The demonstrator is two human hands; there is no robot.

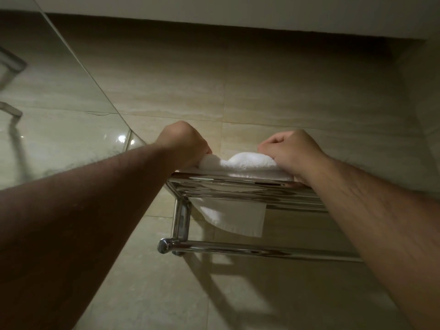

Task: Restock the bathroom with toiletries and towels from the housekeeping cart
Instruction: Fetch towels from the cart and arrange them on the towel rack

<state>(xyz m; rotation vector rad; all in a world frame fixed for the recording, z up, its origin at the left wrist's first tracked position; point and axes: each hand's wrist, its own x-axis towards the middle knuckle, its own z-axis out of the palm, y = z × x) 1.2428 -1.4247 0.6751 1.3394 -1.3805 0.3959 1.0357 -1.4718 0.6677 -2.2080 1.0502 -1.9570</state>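
Curled fingers of the left hand point(184, 145) and right hand point(294, 154) clamp opposite ends of a folded white terry towel point(250, 163), lying between them on a wall-mounted chrome tube rack point(238, 186) just beneath the fingers.

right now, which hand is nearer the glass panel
Left. The left hand grips the towel's end just beside the glass panel; the right hand grips the other end, farther away.
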